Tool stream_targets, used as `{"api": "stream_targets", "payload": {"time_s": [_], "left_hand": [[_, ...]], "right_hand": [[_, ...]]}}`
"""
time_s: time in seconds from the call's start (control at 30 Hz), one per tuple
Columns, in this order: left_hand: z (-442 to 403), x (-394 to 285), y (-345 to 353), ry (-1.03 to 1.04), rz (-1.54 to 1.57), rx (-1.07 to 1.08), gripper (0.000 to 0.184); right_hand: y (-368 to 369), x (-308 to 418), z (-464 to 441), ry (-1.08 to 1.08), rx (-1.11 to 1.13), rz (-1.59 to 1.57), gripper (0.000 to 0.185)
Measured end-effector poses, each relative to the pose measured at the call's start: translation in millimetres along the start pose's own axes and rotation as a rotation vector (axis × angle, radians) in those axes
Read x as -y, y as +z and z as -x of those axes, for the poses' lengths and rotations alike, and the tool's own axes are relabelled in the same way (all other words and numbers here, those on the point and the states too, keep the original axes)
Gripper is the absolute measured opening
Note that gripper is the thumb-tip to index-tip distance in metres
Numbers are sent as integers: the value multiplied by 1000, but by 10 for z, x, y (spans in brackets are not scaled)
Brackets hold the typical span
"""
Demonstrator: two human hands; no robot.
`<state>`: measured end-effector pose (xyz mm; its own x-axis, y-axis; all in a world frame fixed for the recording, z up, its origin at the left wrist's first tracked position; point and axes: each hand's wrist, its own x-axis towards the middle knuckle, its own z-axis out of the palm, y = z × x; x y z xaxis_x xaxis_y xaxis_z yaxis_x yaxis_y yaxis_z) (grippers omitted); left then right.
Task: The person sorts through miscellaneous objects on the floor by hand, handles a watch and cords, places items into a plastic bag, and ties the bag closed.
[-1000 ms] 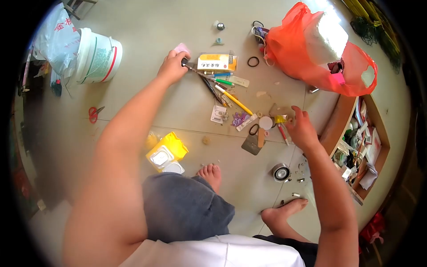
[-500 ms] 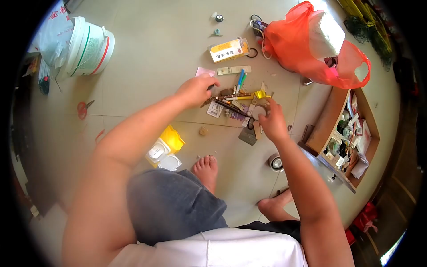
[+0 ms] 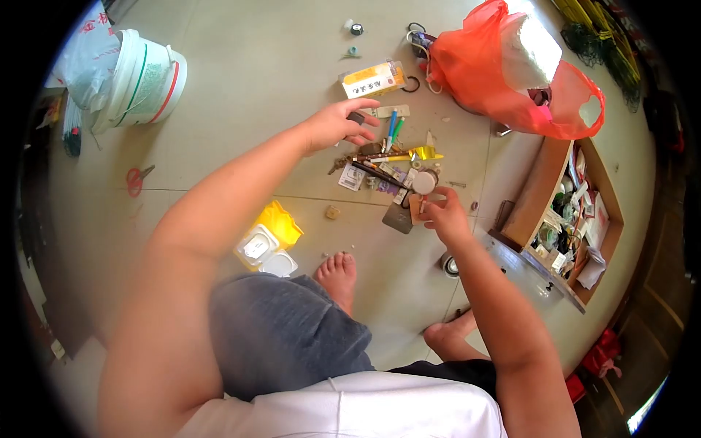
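My left hand (image 3: 332,125) hovers over the upper left of a pile of small items, fingers spread around a small dark object (image 3: 355,117) that they hold. Below it lie a blue marker (image 3: 392,125), a green marker (image 3: 399,130), dark pencils (image 3: 376,173), keys (image 3: 337,166) and a white printed card (image 3: 351,177). At the pile's lower right, the thumb and fingers of my right hand (image 3: 447,216) pinch the edge of a small brown card (image 3: 417,209). A grey card (image 3: 397,218) lies under it, and a round white disc (image 3: 423,182) sits just above.
A yellow-and-white box (image 3: 372,79) lies beyond the pile. Right are a red plastic bag (image 3: 475,66) and a drawer full of odds and ends (image 3: 537,193). A white bucket (image 3: 150,80), red scissors (image 3: 134,182) and an open white-lidded yellow pack (image 3: 257,247) are left.
My left hand has lifted up and away from the pile, its fingers spreading, with the dark object. My right hand has moved down to the cards, and the grey card has shifted slightly left.
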<state>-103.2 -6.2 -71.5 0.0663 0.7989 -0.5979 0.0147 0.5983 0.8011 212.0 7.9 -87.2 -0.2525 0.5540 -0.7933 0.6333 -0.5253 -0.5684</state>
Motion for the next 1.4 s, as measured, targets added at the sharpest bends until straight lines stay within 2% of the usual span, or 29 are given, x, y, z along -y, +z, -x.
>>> {"api": "stream_targets", "payload": {"time_s": [0.07, 0.2, 0.3, 0.37, 0.4, 0.47, 0.5, 0.57, 0.7, 0.8, 0.9, 1.07, 1.2, 1.3, 1.37, 1.4], "left_hand": [[42, -71, 47, 40, 229, 128, 67], [118, -130, 114, 133, 253, 159, 68], [61, -89, 66, 178, 123, 128, 69], [-97, 73, 20, 250, -204, 67, 67], [-179, 150, 17, 248, -202, 67, 67], [-312, 246, 44, 424, -784, -205, 61], [-320, 240, 97, 422, -784, -205, 61], [-322, 242, 226, 352, -1110, -398, 59], [-293, 150, 314, 326, -1166, -415, 60], [-257, 80, 331, 265, -1128, -275, 61], [-166, 67, 407, 267, -1133, -200, 65], [63, 35, 548, 300, -1141, -76, 84], [166, 196, 674, 381, -1270, -92, 91], [149, 242, 754, 343, -1203, -157, 89], [87, 264, 729, 308, -1111, -210, 80], [68, 273, 715, 308, -1108, -214, 80]], "right_hand": [[42, 68, 32, 14, -5, -38, 46], [82, 42, -8, 22, -15, -122, 46], [70, 67, 11, 50, -5, -156, 48], [76, 127, 72, 91, -5, -233, 52], [78, 150, 98, 94, -5, -232, 52], [90, 192, 132, 129, 9, -333, 55], [98, 202, 137, 131, 10, -334, 55], [114, 214, 135, 157, 3, -386, 57], [142, 145, 151, 164, -27, -340, 56], [193, -5, 225, 144, -106, -204, 59], [347, -28, 417, 214, -62, -334, 69], [540, -86, 495, 288, -25, -589, 69], [613, -84, 385, 173, -36, -692, 67], [547, -31, 349, 157, -22, -677, 63], [449, -7, 330, 172, -5, -659, 61], [379, -7, 315, 145, -49, -537, 58]]}}
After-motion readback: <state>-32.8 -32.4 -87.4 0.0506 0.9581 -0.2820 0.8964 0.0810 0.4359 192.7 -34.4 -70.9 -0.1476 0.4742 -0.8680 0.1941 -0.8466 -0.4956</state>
